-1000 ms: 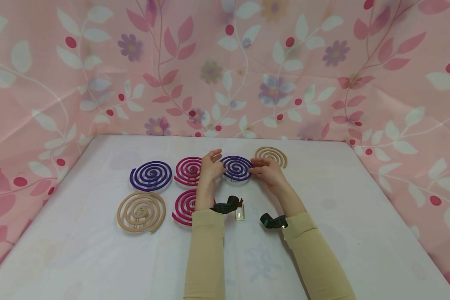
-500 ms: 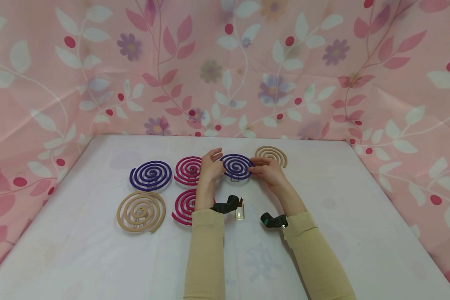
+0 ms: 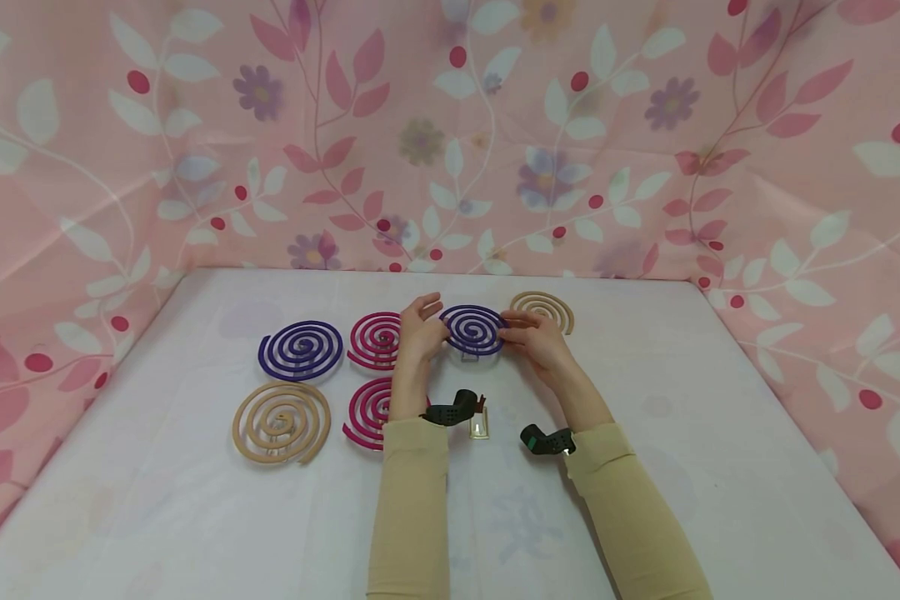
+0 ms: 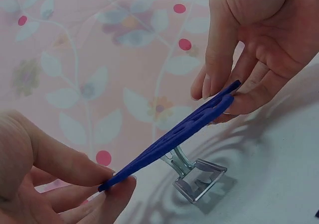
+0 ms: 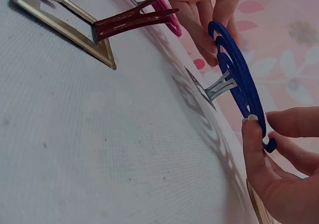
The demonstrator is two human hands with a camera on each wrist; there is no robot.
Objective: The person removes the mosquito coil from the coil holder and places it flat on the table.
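A blue mosquito coil (image 3: 473, 331) is pinched at opposite edges between my left hand (image 3: 422, 337) and my right hand (image 3: 537, 342). In the left wrist view the coil (image 4: 174, 134) tilts, with its right side higher. Under its middle stands a small metal coil stand (image 4: 199, 181), its prongs at the coil's underside; whether they are joined I cannot tell. The left thumb and fingers (image 4: 75, 176) grip one rim, while the right thumb and fingers (image 5: 254, 149) hold the other.
Left of my hands, another blue coil (image 3: 301, 350), two pink coils (image 3: 375, 340) and a tan coil (image 3: 281, 423) sit on stands. A second tan coil (image 3: 542, 308) lies behind my right hand. Near the left wrist is a bare stand (image 3: 479, 423) with reddish prongs.
The held blue coil has risen slightly, and more of the stand shows beneath it. Both hands keep their grip and have barely moved.
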